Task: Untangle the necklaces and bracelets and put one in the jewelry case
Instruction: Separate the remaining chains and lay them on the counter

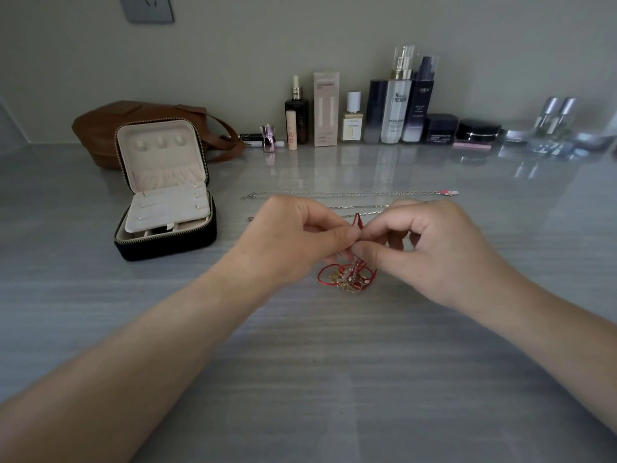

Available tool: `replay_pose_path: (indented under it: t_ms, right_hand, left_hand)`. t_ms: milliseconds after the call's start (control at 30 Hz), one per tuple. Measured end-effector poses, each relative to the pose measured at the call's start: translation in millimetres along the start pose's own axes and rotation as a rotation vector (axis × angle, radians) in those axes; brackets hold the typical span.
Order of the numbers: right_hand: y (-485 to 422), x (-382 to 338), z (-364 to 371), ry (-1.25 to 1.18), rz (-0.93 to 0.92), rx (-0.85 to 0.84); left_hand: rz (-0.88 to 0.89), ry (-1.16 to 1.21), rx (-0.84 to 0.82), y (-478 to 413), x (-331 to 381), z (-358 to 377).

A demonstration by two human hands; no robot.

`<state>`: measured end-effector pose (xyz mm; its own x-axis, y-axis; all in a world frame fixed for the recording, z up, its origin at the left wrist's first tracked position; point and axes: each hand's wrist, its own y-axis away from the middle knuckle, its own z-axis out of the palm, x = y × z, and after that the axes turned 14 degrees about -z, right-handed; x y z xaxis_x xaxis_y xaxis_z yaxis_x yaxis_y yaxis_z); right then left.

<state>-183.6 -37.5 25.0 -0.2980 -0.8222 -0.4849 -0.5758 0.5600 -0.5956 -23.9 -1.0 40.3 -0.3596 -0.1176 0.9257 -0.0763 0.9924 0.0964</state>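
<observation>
A tangle of red cord bracelets with small gold charms (345,277) hangs between my two hands and trails onto the grey table. My left hand (293,233) and my right hand (424,242) meet fingertip to fingertip above the tangle, each pinching red cord. A loop of the cord pokes up between the thumbs. Behind the hands a long silver necklace with a pink pendant (347,194) lies stretched out, and a second thin silver chain (362,210) lies partly hidden by my hands. The black jewelry case (165,192) stands open at the left, its cream lining showing.
A brown leather bag (110,128) sits behind the case. Several cosmetic bottles and jars (390,111) line the wall at the back. More glass bottles (556,118) stand at the far right. A wall socket (147,8) is at the top left.
</observation>
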Motion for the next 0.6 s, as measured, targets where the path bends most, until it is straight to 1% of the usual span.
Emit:
replay_pose_path:
  t_ms: [100,267,400,600]
  right_hand:
    - [-0.3,1.9,-0.8,0.012,-0.019,0.023]
    - [0.2,5.4,-1.6,0.015,0.014,0.047]
    - [-0.3,7.4,-2.1,0.039,0.011,0.049]
    - [-1.1,6.1,-0.3,0.148,-0.015,-0.027]
  left_hand:
    - [0.032,-0.037,0.015,-1.1,-0.6,1.5]
    - [0.027,-0.105,0.037,-1.5,-3.3,-0.1]
    - [-0.016,-0.13,0.041,-2.0,-3.8,0.3]
    - [-0.123,-0.082,0.019,0.0,-0.4,-0.6]
